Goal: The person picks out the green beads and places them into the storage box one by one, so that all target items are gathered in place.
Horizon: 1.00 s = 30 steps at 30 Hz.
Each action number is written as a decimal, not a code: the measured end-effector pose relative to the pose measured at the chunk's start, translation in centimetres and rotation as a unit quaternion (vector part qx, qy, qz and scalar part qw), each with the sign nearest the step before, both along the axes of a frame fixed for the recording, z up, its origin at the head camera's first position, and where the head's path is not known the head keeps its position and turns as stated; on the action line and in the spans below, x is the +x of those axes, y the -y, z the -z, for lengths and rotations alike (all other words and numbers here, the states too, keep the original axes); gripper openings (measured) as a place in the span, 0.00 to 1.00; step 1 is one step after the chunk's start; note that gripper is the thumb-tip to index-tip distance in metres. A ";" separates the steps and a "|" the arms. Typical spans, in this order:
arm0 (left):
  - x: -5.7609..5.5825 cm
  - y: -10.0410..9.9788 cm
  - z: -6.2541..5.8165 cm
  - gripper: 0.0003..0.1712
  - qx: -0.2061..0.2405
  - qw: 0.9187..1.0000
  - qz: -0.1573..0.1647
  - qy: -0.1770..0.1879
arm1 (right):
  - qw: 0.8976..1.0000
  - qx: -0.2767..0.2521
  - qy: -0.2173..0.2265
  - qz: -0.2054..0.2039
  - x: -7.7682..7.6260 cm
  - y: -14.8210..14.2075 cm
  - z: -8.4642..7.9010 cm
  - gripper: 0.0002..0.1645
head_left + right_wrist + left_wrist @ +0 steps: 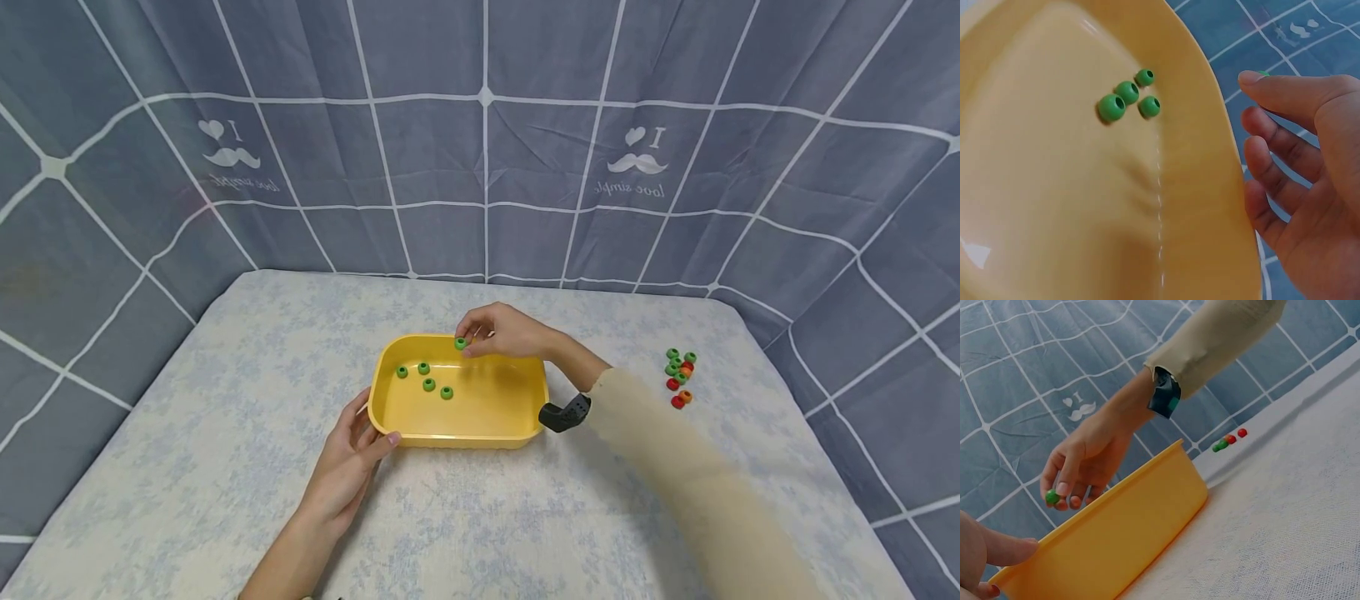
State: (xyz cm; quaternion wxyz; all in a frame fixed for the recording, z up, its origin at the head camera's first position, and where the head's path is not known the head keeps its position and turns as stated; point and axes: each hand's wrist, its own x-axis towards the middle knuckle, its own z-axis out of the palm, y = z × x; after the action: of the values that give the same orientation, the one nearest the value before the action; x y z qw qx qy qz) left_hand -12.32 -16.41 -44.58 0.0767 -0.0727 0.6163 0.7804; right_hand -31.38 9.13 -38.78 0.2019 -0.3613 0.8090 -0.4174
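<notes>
A shallow yellow plastic tray [480, 435] stands on the table, with several green beads [429, 384] lying in its left half. My left hand [341, 467] grips the tray's near left corner, its thumb [1013, 551] on the rim and its fingers against the left side. Over the far rim, my right hand [510, 331] pinches one green bead [1052, 497] between thumb and fingertips. In the right wrist view the thumb hides nearly all of that bead, and the other fingers [1272, 169] are loosely bent. Each bead in the tray shows a dark hole.
To the right of the tray, a loose group of green, red and orange beads [681, 378] lies on the patterned tablecloth [247, 400]. Grey-blue checked curtains [427, 150] hang behind the table and at both sides. A black band [566, 413] circles the right wrist.
</notes>
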 end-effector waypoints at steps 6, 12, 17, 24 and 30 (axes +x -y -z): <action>0.0 -0.1 0.0 0.53 0.002 1.000 0.000 -0.002 | 1.000 0.001 -0.010 -0.011 -0.1 0.8 0.0 0.16; 0.0 0.0 0.0 0.54 -0.001 1.000 -0.001 -0.001 | 1.000 0.007 -0.013 -0.008 0.0 0.9 -0.3 0.17; 0.0 0.0 0.2 0.53 -0.001 1.000 -0.003 -0.001 | 1.000 0.016 -0.011 -0.001 0.0 0.4 -0.4 0.17; 0.0 0.0 0.1 0.53 -0.002 1.000 -0.003 0.002 | 1.000 0.022 -0.012 0.016 0.0 -0.8 -0.7 0.17; 0.0 -0.1 0.0 0.53 -0.002 1.000 -0.003 0.004 | 0.999 0.023 -0.005 0.036 0.0 -1.9 -1.0 0.17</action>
State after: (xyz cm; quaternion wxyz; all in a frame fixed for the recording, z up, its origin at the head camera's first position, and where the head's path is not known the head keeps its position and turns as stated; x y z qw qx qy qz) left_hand -12.33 -16.35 -44.54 0.0764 -0.0780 0.6177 0.7788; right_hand -31.43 11.03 -37.75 0.1914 -0.3295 0.8318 -0.4036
